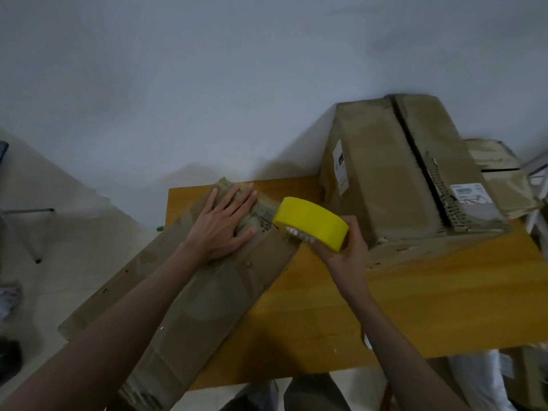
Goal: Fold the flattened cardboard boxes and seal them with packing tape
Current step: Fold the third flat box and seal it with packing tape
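Note:
A long brown cardboard box (207, 307) lies slanted across the left part of the wooden table (415, 307), its near end hanging over the front edge. My left hand (222, 226) presses flat on the box's far end, fingers spread. My right hand (347, 247) grips a yellow roll of packing tape (311, 221), held just right of the box's far end, close to my left hand's fingertips.
A large brown box (394, 179) with white labels and a dark central seam stands at the table's back right. Another carton (501, 176) sits behind it. A white frame (536, 203) shows at the right edge, a chair leg (26, 232) at the left.

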`<action>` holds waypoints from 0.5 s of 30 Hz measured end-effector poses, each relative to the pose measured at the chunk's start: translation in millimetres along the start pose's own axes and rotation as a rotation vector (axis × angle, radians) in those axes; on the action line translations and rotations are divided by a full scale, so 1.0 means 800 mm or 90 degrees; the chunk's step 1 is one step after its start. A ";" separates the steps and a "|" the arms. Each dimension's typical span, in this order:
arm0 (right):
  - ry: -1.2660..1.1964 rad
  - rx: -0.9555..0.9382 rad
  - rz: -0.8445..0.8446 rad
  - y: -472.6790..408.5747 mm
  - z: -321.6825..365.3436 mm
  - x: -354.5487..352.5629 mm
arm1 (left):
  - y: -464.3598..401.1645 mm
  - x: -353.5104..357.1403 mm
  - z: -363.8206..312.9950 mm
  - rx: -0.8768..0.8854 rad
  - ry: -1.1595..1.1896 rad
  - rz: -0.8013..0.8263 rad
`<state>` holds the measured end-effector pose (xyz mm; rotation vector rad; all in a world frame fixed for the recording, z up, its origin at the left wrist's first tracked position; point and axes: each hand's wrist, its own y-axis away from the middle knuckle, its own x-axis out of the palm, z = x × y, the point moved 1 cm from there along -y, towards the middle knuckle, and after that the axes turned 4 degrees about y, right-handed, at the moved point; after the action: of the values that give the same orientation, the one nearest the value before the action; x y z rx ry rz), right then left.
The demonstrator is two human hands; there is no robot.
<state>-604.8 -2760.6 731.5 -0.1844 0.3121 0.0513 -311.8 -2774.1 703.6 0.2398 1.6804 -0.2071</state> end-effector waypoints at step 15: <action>0.169 0.069 -0.063 0.044 -0.039 -0.042 | -0.001 -0.011 -0.022 0.007 -0.013 0.037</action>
<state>-649.3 -2733.0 706.7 -0.0986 0.5694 -0.0893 -327.8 -2770.6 714.5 0.2939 1.6501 -0.1743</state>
